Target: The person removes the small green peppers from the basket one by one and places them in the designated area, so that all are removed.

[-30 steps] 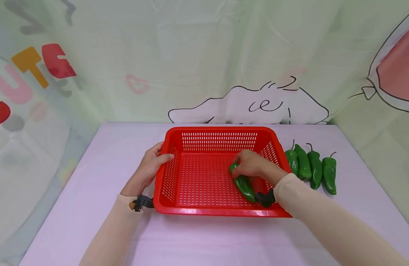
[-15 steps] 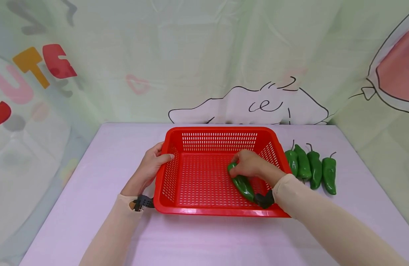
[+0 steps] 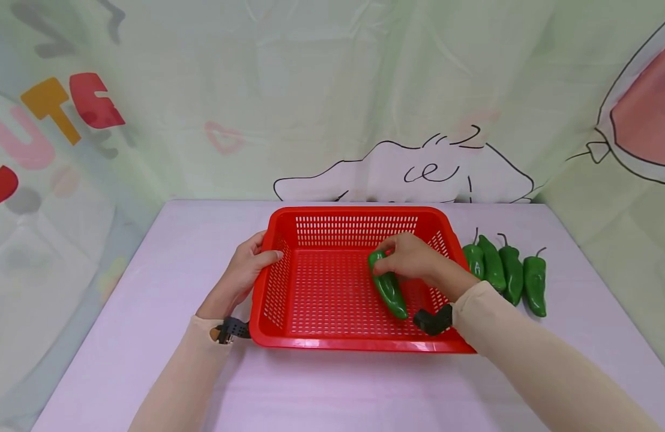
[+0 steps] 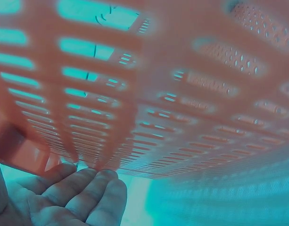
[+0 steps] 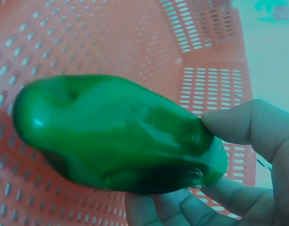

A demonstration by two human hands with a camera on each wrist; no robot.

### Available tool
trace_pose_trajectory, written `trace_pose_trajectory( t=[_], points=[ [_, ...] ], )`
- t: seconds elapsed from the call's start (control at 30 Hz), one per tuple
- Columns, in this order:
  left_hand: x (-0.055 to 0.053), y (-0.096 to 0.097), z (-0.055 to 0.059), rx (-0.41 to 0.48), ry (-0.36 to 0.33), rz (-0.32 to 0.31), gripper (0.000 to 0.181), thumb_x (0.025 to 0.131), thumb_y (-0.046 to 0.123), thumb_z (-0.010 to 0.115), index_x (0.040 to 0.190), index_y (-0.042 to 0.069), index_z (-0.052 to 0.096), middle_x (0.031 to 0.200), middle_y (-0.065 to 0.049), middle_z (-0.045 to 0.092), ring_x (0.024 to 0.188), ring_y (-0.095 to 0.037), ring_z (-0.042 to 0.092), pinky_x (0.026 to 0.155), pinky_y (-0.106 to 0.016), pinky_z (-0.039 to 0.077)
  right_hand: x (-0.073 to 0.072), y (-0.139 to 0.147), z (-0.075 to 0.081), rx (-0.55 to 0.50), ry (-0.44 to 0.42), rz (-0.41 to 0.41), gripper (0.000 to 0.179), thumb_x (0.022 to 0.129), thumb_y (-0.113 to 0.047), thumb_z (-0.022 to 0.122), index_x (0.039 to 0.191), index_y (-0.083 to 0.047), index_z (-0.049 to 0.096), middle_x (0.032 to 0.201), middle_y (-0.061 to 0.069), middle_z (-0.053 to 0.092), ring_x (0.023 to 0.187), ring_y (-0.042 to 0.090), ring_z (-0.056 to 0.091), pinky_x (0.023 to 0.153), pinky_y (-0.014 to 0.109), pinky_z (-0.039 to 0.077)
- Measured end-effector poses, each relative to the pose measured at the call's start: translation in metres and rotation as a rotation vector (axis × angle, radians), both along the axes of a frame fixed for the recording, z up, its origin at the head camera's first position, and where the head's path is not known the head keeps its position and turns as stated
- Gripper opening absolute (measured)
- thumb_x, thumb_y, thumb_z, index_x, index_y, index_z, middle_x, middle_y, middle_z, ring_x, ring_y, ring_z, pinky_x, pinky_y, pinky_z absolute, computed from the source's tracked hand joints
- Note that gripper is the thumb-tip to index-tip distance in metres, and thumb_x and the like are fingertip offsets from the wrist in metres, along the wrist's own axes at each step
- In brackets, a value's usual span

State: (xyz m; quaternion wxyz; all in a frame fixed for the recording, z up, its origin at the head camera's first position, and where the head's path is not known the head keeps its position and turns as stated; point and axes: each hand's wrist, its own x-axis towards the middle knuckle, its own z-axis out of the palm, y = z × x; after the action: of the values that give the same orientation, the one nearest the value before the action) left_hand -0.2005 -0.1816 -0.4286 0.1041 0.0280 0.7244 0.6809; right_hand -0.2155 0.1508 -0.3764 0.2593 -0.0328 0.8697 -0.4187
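My right hand (image 3: 408, 259) pinches a glossy green pepper (image 3: 389, 294) near its upper end, thumb on one side and fingers on the other. In the head view the pepper slants over the right part of a red plastic basket (image 3: 327, 343). The right wrist view shows the pepper (image 5: 111, 136) large, its blunt free end pointing left, with slotted basket walls behind it. At the basket's left side my left hand (image 3: 249, 264) grips the rim, thumb over the inside. Its fingers (image 4: 87, 193) lie along the outer side of the slotted wall in the left wrist view.
Several more green peppers (image 3: 513, 273) lie in a row on the pale cloth-covered table (image 3: 338, 390), just right of the basket. A printed curtain (image 3: 332, 90) hangs behind the table's back edge. Each wrist carries a black strap (image 3: 236, 328).
My right hand has lifted the pepper slightly and shifted it toward the back of the basket, swinging it a little more upright in view. The left hand and basket stay put.
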Motion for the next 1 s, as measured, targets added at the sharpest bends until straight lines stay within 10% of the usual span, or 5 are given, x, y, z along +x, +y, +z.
trace_pose_trajectory(
  t=[1.0],
  points=[
    [0.000, 0.000, -0.001, -0.015, -0.001, 0.001, 0.059, 0.101, 0.013, 0.062, 0.156, 0.011, 0.042, 0.140, -0.022, 0.060, 0.112, -0.039, 0.070, 0.085, -0.044, 0.063, 0.015, 0.045, 0.043, -0.111, 0.041, -0.115, 0.062, 0.093, -0.019, 0.070, 0.146, 0.006, 0.049, 0.127, 0.021, 0.057, 0.093, 0.023, 0.069, 0.087, 0.042, 0.064]
  ],
)
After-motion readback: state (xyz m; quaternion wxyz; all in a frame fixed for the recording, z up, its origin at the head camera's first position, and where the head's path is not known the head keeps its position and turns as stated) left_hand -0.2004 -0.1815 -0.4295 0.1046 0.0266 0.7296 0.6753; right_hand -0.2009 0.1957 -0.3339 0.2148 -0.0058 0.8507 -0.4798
